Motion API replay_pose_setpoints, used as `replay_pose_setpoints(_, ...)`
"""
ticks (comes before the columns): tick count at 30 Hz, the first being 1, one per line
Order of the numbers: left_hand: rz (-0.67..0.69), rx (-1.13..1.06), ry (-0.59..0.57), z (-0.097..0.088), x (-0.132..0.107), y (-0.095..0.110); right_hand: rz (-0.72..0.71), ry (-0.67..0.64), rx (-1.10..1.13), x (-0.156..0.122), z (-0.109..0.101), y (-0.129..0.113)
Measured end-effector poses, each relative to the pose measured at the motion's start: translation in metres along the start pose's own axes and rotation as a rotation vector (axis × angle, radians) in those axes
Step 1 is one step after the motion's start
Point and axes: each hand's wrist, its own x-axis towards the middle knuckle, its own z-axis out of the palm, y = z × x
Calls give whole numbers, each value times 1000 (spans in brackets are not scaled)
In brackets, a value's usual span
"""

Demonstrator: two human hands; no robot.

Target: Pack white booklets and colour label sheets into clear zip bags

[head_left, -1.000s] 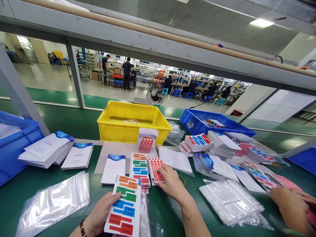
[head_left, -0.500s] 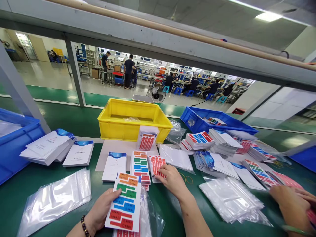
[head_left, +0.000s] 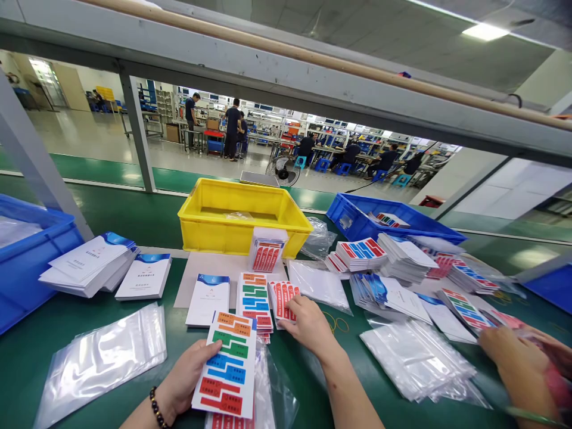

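My left hand (head_left: 190, 375) grips a multicoloured sticker sheet (head_left: 227, 363) with orange, green, blue and red labels, held over a clear plastic bag (head_left: 263, 393) near the front edge. My right hand (head_left: 308, 325) is closed on the corner of the red label sheet (head_left: 282, 299) on top of a small pile. Beside that pile lie a stack of multicoloured sheets (head_left: 254, 298) and a white and blue booklet (head_left: 208, 298). Another upright pack of red labels (head_left: 266, 253) leans against the yellow bin (head_left: 241, 220).
Another person's hands (head_left: 522, 369) work at the right over red sheets. Piles of clear bags (head_left: 102, 357) (head_left: 415, 351) lie left and right. Booklet stacks (head_left: 89, 265) sit at left beside a blue bin (head_left: 27, 250); more sheets and a blue bin (head_left: 388, 223) are at right.
My right hand has drawn slightly nearer on the red label sheet. The left hand with the coloured sheet barely shifted. The other person's hands moved a little leftward.
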Motion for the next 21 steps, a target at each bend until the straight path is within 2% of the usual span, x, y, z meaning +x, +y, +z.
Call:
replay_pose_setpoints(5, -9, 7, 7, 2, -2, 1, 34, 13, -98, 1, 2, -10)
replay_pose_setpoints(11, -32, 18, 47, 7, -5, 4, 14, 8, -79, 1, 2, -7)
replay_pose_setpoints(21, -32, 9, 44, 7, -5, 4, 36, 20, -144, 2, 4, -13)
